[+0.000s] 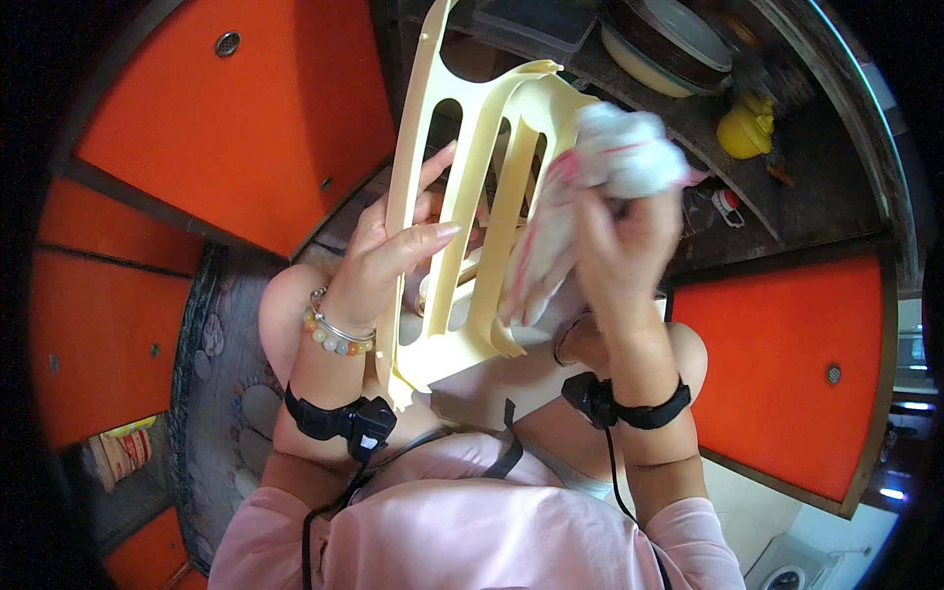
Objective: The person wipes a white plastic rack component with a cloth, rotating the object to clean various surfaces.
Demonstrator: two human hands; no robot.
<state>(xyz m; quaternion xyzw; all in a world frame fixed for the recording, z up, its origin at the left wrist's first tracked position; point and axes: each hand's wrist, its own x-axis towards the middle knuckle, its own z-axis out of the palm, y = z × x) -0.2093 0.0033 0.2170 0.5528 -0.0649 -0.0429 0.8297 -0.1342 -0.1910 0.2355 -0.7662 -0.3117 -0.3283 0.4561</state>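
Observation:
A cream plastic slotted rack part (461, 346) is tilted upright in front of me. My left hand (402, 243) grips its left side, the thumb over a slat and fingers behind it. In my right hand (627, 236), slightly blurred, is a bunched white cloth with pink stripes (627, 151); the cloth lies against the right side of the rack part and hangs down along it. Behind the slats, partly hidden, is another cream piece low between my legs.
Orange cabinet doors (243, 125) stand open at the left and right (782, 376). Ahead, an open cabinet shelf (708, 155) holds stacked basins (664, 51), a yellow container (746, 131) and a clear plastic box (535, 26). A patterned mat (228, 383) lies on the left.

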